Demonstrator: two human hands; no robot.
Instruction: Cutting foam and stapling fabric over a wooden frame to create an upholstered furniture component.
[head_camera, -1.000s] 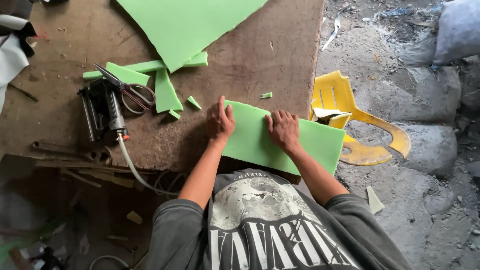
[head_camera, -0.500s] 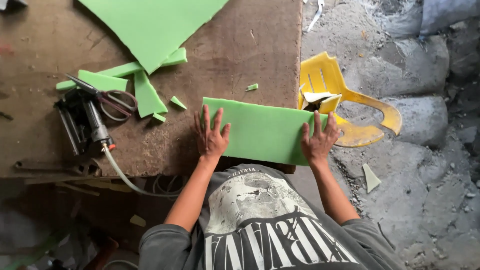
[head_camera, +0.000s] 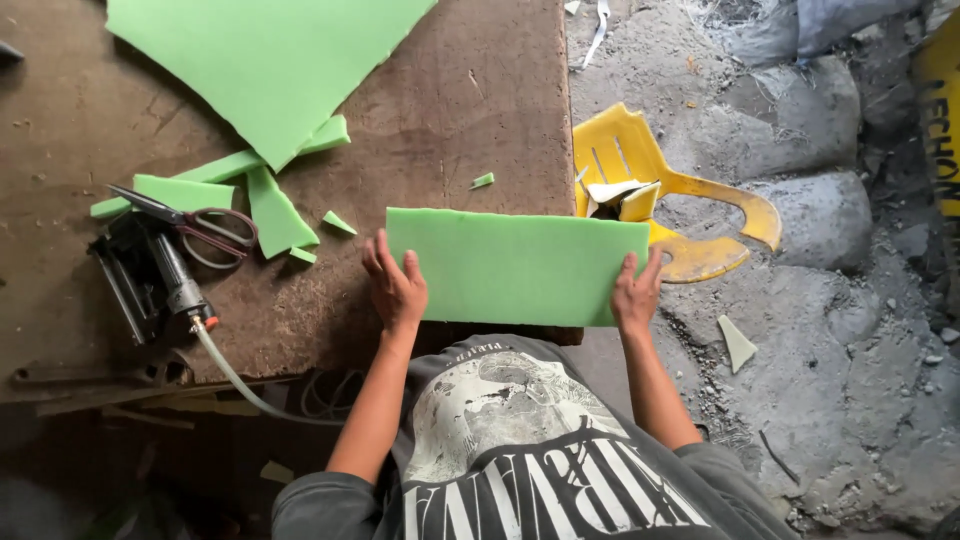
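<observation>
Right now I have both hands on a green foam rectangle (head_camera: 515, 265) in the middle of the frame. My left hand (head_camera: 395, 285) lies on its left edge with the fingers spread and flat across the foam's corner. My right hand (head_camera: 636, 292) pinches the lower right corner, thumb on top and fingers curled under the edge. The rectangle lies level, its left part over the brown table (head_camera: 450, 110) and its right part sticking out past the table's edge, above the grey ground.

At the upper left of the frame a big green foam sheet (head_camera: 265, 65) lies on the table, with narrow foam strips (head_camera: 200, 185) and small offcuts (head_camera: 338, 222) below it. Scissors (head_camera: 190, 222) rest on the strips at the left, just above a black stapler tool (head_camera: 150, 285) whose pale hose (head_camera: 235, 380) runs off the table's lower edge.

To the right of the table, a broken yellow plastic chair (head_camera: 680, 195) lies on the rubble, partly hidden behind the rectangle's upper right corner. A small pale scrap (head_camera: 738, 343) lies on the ground right of my right hand.
</observation>
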